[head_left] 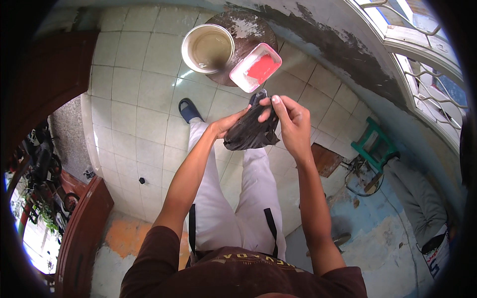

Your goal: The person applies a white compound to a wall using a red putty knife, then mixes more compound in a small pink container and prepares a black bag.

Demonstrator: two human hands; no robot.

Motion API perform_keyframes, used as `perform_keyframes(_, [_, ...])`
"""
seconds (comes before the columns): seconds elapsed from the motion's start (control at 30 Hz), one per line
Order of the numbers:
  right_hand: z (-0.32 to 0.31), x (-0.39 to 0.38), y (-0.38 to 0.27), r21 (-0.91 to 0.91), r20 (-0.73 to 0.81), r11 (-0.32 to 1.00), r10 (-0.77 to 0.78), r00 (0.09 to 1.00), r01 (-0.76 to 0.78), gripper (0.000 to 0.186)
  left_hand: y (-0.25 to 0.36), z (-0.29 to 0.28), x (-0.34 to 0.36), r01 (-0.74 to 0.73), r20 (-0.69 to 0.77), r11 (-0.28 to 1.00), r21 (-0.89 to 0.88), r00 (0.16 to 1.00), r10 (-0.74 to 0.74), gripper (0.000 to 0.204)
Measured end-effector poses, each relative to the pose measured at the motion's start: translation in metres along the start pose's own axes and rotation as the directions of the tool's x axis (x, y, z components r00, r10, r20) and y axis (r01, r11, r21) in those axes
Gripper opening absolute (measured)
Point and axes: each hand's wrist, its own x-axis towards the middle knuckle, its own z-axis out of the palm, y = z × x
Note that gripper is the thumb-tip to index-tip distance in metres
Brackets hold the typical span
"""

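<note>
A crumpled black plastic bag [250, 133] hangs in front of me between both hands, above my knees. My left hand [229, 124] is closed around its left side, with most of the fingers hidden behind the plastic. My right hand [294, 119] pinches the bag near its gathered upper end, thumb and fingers close together. Something greyish and shiny shows at that upper end [260, 94], too small to name. What the bag contains is hidden. Just beyond it is a white-and-pink rectangular tub [240, 75] with bright pinkish-red material inside.
A pale round bucket [187, 53] and the tub rest on a worn round surface [246, 25]. At right are a green stool [376, 144], a grey trouser leg [412, 193] and a loop of cable [365, 194]. A barred window [422, 44] is upper right; a brown door [82, 238] stands left.
</note>
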Motion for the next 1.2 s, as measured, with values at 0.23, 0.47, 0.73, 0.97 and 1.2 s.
perform_keyframes(0.23, [0.004,0.039,0.032,0.036,0.049,0.999,0.014,0.999,-0.015,0.035,-0.02,-0.006,0.003,-0.08,-0.044,0.99,-0.119,0.996,0.076,0.046])
perform_keyframes(0.47, [0.011,0.076,0.048,0.034,0.073,0.994,0.104,0.992,-0.107,0.036,-0.03,-0.018,0.001,-0.066,-0.177,0.991,-0.115,0.983,0.045,0.053])
perform_keyframes(0.73, [0.016,0.102,0.059,-0.011,0.072,0.994,0.111,0.991,-0.111,0.036,-0.038,-0.045,0.018,-0.099,-0.024,0.93,-0.353,0.995,0.096,0.05])
perform_keyframes(0.97, [0.021,0.109,0.062,-0.026,0.079,0.992,0.127,0.989,-0.125,0.035,-0.038,-0.052,0.023,-0.074,-0.073,0.917,-0.391,0.996,0.05,0.043])
perform_keyframes(1.2, [0.023,0.122,0.068,0.069,0.077,0.976,0.201,0.977,-0.206,0.032,-0.035,-0.055,0.026,-0.001,-0.029,0.878,-0.478,0.999,-0.015,0.045])
